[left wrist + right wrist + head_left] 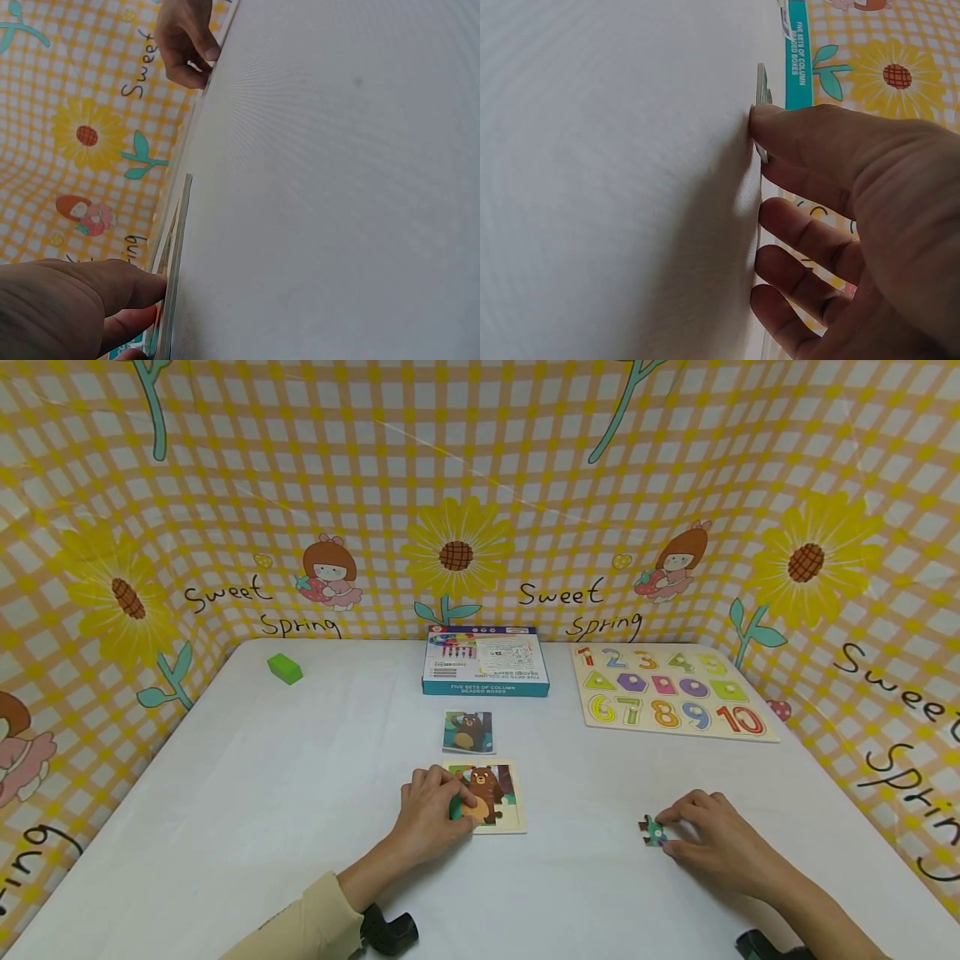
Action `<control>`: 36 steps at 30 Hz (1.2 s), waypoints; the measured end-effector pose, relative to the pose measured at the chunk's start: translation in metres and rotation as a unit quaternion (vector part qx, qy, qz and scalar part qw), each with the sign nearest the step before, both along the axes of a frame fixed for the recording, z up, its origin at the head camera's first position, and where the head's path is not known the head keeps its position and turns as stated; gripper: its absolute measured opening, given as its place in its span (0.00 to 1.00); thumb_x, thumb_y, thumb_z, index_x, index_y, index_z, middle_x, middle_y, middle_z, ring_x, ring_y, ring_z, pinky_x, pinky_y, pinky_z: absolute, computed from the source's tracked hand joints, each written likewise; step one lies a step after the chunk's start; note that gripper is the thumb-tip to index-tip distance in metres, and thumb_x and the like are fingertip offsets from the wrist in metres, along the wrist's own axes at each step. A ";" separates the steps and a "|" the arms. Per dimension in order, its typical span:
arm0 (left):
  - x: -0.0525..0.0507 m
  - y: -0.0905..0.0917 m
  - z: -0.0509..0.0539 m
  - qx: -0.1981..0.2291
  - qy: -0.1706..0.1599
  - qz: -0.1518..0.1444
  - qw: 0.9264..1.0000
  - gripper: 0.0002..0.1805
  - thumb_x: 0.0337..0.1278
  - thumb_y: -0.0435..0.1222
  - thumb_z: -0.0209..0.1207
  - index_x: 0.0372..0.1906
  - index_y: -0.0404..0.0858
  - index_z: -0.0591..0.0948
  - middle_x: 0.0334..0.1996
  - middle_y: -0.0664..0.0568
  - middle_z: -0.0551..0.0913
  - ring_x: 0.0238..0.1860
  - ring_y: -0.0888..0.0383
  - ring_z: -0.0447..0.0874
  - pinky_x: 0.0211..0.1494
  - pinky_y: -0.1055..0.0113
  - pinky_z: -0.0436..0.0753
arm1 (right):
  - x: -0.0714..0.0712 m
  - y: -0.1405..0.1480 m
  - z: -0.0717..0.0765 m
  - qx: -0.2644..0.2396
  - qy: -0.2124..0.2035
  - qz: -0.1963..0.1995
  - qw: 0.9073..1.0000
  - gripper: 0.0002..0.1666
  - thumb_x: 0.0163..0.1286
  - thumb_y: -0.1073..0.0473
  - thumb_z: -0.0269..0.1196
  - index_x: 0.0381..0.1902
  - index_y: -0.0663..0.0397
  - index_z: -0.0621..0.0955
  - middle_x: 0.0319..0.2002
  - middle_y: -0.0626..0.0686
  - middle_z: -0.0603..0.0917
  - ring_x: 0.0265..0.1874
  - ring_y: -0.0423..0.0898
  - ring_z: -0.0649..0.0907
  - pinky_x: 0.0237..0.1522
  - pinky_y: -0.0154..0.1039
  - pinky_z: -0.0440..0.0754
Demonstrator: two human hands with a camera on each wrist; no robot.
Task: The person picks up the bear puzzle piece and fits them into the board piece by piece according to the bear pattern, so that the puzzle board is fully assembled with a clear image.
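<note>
A square bear puzzle board (512, 818) lies on the white table with most of its picture filled and a bare patch at its lower right. My left hand (433, 810) holds the board at its left side, bent fingers and thumb down on it, hiding its lower left corner. Off to the right, my right hand (712, 839) pinches a small green and brown puzzle piece (652, 832) between thumb and forefinger. In the right wrist view the piece (762, 82) is edge-on, close to the tabletop, with the other fingers spread behind.
Behind the board lies a bear picture card (468, 732). Farther back is a flat teal and white box (486, 672). A wooden number and shape board (678, 692) sits at the back right, and a green block (285, 668) at the back left. Checked cloth (390, 460) walls the table.
</note>
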State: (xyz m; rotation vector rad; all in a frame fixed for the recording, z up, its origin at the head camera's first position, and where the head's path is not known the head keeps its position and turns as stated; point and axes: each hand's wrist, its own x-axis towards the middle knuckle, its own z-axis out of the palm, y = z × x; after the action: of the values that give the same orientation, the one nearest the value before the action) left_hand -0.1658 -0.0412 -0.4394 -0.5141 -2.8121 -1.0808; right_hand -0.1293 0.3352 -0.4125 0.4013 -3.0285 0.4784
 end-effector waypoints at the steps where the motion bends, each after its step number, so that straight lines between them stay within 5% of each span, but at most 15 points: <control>1: 0.000 0.000 0.000 0.000 0.000 0.000 1.000 0.06 0.42 0.36 0.66 0.30 0.46 0.83 0.42 0.51 0.72 0.48 0.52 0.62 0.51 0.51 0.60 | 0.000 0.000 0.000 0.000 0.000 0.000 1.000 0.16 0.49 0.52 0.73 0.38 0.41 0.84 0.40 0.45 0.79 0.42 0.45 0.72 0.40 0.40 0.71; 16: 0.000 0.000 0.001 0.003 -0.005 -0.001 1.000 0.06 0.42 0.36 0.66 0.30 0.46 0.83 0.42 0.51 0.72 0.48 0.52 0.62 0.51 0.50 0.60 | -0.003 -0.013 0.009 -0.009 0.010 0.023 1.000 0.15 0.50 0.49 0.71 0.38 0.41 0.83 0.40 0.42 0.80 0.42 0.42 0.72 0.42 0.39 0.72; 36: 0.001 -0.002 -0.001 0.006 0.001 -0.005 1.000 0.05 0.42 0.36 0.65 0.29 0.46 0.82 0.41 0.53 0.72 0.46 0.52 0.62 0.49 0.52 0.59 | -0.032 -0.111 0.011 -0.036 0.014 0.083 0.996 0.14 0.50 0.53 0.72 0.37 0.46 0.84 0.38 0.44 0.80 0.40 0.41 0.70 0.41 0.38 0.73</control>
State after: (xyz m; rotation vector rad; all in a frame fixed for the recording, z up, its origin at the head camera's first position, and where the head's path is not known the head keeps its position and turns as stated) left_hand -0.1650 -0.0429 -0.4400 -0.5299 -2.8021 -1.0978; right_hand -0.1616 0.2243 -0.4013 0.6530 -2.9532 0.5841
